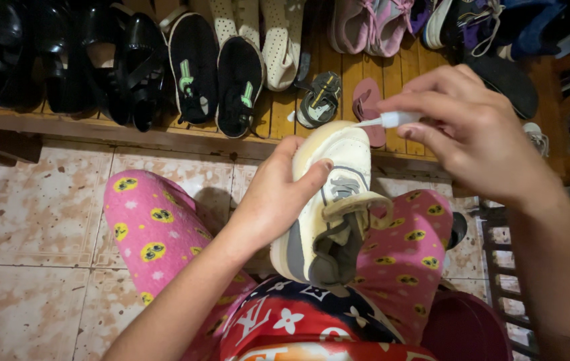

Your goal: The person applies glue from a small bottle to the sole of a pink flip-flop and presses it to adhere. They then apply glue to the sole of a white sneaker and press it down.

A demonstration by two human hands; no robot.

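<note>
While gripped, the cream sneaker [328, 200] shows grey trim.

Left hand [273, 200] grips sneaker [330, 207]; right hand [472, 130] pinches glue tube [392, 120].

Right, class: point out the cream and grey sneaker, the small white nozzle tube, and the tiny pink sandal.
cream and grey sneaker [338, 200], head view, on its tongue.
small white nozzle tube [392, 119], head view, on its cap.
tiny pink sandal [367, 100], head view, on its sole.

Sneaker [328, 207] between the knees, glue tube [392, 120] above its toe, shoe rack [164, 137] beyond.
</note>
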